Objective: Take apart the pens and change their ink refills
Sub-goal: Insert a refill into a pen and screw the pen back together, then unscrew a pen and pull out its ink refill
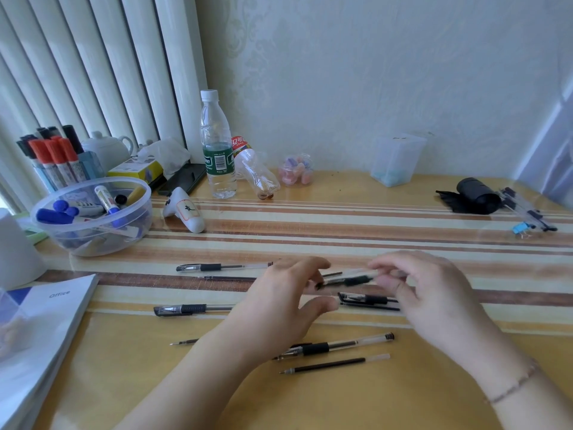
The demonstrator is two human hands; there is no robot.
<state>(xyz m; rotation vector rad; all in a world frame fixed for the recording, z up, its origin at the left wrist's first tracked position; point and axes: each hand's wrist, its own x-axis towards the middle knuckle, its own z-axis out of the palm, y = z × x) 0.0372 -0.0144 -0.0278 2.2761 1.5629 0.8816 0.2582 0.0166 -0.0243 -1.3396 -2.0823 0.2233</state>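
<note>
— What are your hands doing?
— Your right hand is pinching a pen by its clear end, above the counter. Your left hand is hovering open-fingered at the pen's nine o'clock tip.
— And the refill?
— A loose refill is lying at six o'clock, near another pen.

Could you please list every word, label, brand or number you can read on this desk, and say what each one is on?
"Office": on the cover of the white booklet at the left edge.
Green label on the upright water bottle: barcode and letters, too small to read.
Red label on the lying bottle: characters too blurred to read.
White gadget: one handwritten character on its sticker, not legible.
Marker barrels in the clear bowl: print too small.
</note>
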